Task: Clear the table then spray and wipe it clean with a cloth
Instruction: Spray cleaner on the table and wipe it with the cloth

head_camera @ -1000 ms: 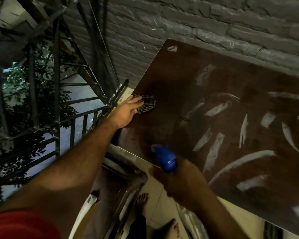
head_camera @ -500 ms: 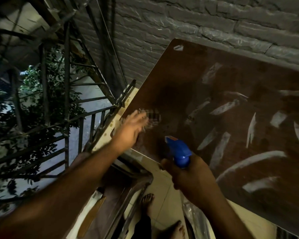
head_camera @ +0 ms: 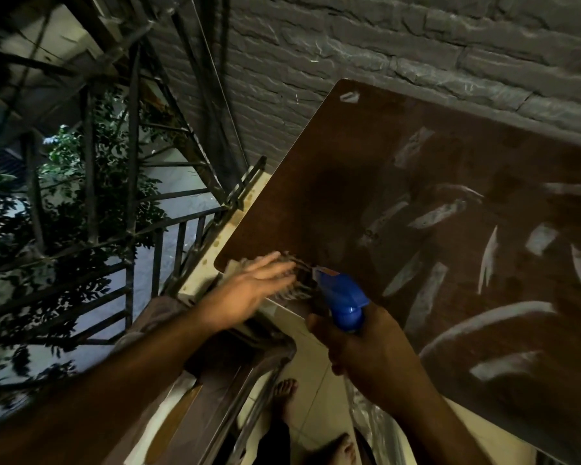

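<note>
A dark brown table (head_camera: 366, 182) with pale leaf-shaped marks stands against a grey brick wall. My left hand (head_camera: 252, 286) lies flat with straight fingers on a checked cloth (head_camera: 299, 280) at the table's near left corner; the hand and cloth are motion-blurred. My right hand (head_camera: 366, 350) grips a spray bottle with a blue trigger head (head_camera: 341, 297), held just off the table's near edge, its nozzle pointing left toward the cloth. The bottle's body is hidden by my hand.
A black metal railing (head_camera: 168, 236) runs left of the table, with leafy branches (head_camera: 81, 182) beyond it. A metal-framed chair (head_camera: 249, 374) stands below my arms on the tiled floor. Bare feet (head_camera: 285, 391) show near the bottom.
My left hand has dragged the cloth down the table's left side to the near corner. The right hand with the spray bottle has risen slightly and sits closer to the cloth.
</note>
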`<state>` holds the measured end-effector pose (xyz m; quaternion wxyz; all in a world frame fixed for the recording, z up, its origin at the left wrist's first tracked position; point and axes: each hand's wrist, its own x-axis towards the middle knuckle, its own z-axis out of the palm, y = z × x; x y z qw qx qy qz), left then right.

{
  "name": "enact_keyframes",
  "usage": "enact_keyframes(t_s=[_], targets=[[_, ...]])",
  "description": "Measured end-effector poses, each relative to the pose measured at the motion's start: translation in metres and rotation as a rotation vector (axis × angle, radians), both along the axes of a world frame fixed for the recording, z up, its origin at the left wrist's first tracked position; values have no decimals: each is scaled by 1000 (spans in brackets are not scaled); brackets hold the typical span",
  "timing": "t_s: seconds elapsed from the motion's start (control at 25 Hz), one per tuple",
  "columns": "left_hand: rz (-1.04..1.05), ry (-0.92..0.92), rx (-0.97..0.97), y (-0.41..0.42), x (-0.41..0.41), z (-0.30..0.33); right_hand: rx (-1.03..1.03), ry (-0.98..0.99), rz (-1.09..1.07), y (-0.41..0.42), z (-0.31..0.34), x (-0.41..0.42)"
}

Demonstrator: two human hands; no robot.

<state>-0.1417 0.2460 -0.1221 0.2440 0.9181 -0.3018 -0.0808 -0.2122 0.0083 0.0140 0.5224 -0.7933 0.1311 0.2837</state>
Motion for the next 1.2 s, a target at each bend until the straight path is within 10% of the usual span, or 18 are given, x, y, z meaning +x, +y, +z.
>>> enact_keyframes(t_s=[0.2, 0.4, 0.6, 0.84, 1.08, 1.2], targets=[[430, 9, 66, 7, 71, 2, 6, 1, -33, -3, -4, 3], [-140, -25, 100, -7, -21, -8, 6, -25, -39, -8, -2, 0], [299, 48, 85, -13, 89, -7, -30, -48, -47, -13, -5, 10], [-203, -174, 149, -54, 6, -9, 28, -57, -148, -27, 5, 13], [317, -13, 84, -28, 129, -11, -101, -48, -237, -40, 0, 19], [-85, -107, 139, -72, 76, -21, -106, -47, -291, -37, 3, 26]])
